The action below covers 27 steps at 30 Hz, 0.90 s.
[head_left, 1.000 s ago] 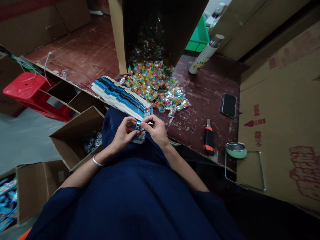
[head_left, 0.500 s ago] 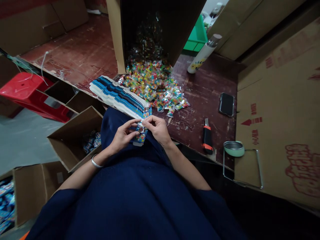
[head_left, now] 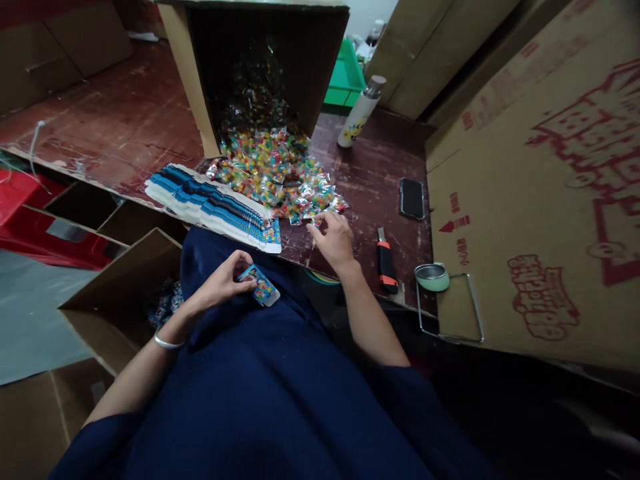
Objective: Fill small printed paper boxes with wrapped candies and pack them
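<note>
My left hand (head_left: pixel 227 280) pinches a small blue printed carton (head_left: pixel 261 287) between thumb and fingers, held above my lap with a white flap toward the lower right. At the near edge of a heap of clear candy packets (head_left: pixel 265 167), my right hand (head_left: pixel 334 243) has thumb and forefinger closed around one small packet (head_left: pixel 316 222), largely hidden by the fingertips. A fanned row of flat blue and white cartons (head_left: pixel 210 203) lies along the table edge, between the heap and my left hand.
The heap spills from a tipped cardboard box (head_left: pixel 180 73). Rightward on the table (head_left: pixel 360 193) are a white bottle (head_left: pixel 361 112), a phone (head_left: pixel 411 198), a box cutter (head_left: pixel 386 261) and a green cup (head_left: pixel 433 277). Open cartons (head_left: pixel 125 293) and a red stool (head_left: pixel 30 220) stand at left.
My right hand has left the carton and moved to the candy packets. My left hand has drawn the carton lower and left, away from the row. The view has shifted right.
</note>
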### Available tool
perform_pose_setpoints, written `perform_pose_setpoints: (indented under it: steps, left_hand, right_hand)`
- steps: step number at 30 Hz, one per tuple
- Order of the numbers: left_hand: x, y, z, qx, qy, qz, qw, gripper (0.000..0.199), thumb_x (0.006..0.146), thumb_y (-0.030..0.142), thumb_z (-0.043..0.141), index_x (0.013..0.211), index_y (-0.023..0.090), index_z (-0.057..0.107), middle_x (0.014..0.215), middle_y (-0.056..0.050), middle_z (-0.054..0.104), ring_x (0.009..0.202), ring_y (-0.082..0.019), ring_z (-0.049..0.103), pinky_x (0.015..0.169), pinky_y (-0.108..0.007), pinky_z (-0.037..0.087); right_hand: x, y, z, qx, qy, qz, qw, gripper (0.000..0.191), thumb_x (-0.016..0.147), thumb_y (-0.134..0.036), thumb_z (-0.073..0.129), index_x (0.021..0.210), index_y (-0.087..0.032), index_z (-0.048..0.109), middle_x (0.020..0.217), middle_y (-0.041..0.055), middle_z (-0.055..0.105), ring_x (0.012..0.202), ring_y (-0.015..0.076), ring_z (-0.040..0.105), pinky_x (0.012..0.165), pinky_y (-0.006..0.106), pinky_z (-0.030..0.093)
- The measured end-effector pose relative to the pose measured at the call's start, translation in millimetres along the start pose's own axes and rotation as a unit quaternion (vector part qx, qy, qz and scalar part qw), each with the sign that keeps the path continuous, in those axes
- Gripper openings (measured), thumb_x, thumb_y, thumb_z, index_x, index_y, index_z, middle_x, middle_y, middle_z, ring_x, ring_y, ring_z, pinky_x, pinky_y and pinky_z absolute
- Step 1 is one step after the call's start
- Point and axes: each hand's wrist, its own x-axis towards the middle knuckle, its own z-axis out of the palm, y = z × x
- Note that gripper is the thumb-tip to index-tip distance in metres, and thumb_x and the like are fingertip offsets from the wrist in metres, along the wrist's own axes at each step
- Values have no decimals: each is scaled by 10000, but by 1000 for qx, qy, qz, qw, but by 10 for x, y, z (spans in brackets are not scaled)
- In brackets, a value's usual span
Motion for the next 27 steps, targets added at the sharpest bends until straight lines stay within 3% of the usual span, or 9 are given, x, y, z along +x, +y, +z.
perform_pose_setpoints:
  steps: [3, 6, 8, 10, 16, 18, 22, 25, 27]
  left_hand:
    - [-67, 56, -247, 164, -82, 2, 983, 596, 773, 292, 775, 1339, 230, 598, 897, 15, 659, 738, -139, 611, 696, -235, 476]
    - [-132, 92, -362, 229, -174, -13, 958, 435, 787, 308, 750, 1212, 216, 722, 866, -7, 721, 741, -166, 648, 680, -231, 466]
    - [-142, 100, -341, 213, -199, -26, 956, 319, 815, 317, 727, 1111, 200, 755, 850, -25, 756, 718, -181, 668, 650, -233, 467]
    - [-125, 102, -271, 180, -188, -29, 965, 285, 855, 336, 701, 1093, 187, 751, 839, -38, 767, 709, -190, 681, 638, -238, 477]
    - [-29, 27, -42, 89, -61, -7, 994, 367, 873, 403, 706, 1137, 150, 717, 954, -77, 775, 810, -209, 707, 727, -280, 538]
    - [-12, -26, 7, 88, -60, -7, 994, 364, 855, 397, 727, 1125, 153, 726, 945, -73, 776, 806, -212, 703, 708, -279, 535]
    - [-3, -100, 78, 81, -71, -8, 994, 345, 861, 400, 731, 1108, 159, 735, 889, -60, 775, 772, -203, 701, 680, -269, 532]
    - [2, -110, 122, 64, -37, -17, 997, 356, 846, 425, 752, 1074, 154, 721, 882, -61, 781, 766, -207, 724, 691, -280, 550]
    - [8, -106, 144, 45, -6, -24, 999, 385, 838, 458, 758, 1063, 150, 707, 911, -77, 792, 781, -225, 748, 712, -303, 570]
  right_hand:
    - [149, 275, -43, -160, -75, -11, 984, 210, 859, -247, 771, 1055, -194, 718, 1128, 144, 720, 1075, 333, 629, 893, 432, 526]
    - [196, 414, -2, -180, -121, -47, 975, 263, 877, -186, 728, 1139, -202, 715, 1207, 123, 704, 1047, 288, 657, 863, 378, 521]
    - [199, 448, 36, -179, -118, -66, 974, 211, 920, -183, 670, 1123, -202, 725, 1191, 116, 710, 1014, 264, 673, 850, 355, 511]
    - [188, 454, 62, -185, -106, -73, 974, 162, 971, -201, 605, 1062, -195, 739, 1133, 123, 727, 986, 261, 682, 836, 345, 493]
    - [103, 432, 46, -128, -24, -54, 990, 199, 1016, -244, 549, 1052, -183, 736, 1095, 129, 754, 1038, 272, 666, 899, 353, 479]
    - [102, 426, 48, -138, -43, -64, 987, 169, 973, -281, 643, 1085, -195, 736, 1153, 125, 747, 1087, 294, 641, 917, 377, 490]
    - [145, 409, 101, -192, -98, -61, 975, 284, 920, -241, 708, 1200, -194, 716, 1183, 142, 740, 1068, 313, 651, 876, 395, 509]
    - [147, 374, 127, -191, -78, -46, 977, 176, 950, -201, 633, 1090, -167, 734, 1084, 160, 758, 983, 299, 697, 839, 381, 516]
    - [101, 312, 116, -134, -27, -29, 990, 127, 949, -199, 612, 988, -167, 728, 996, 146, 771, 918, 284, 722, 831, 380, 532]
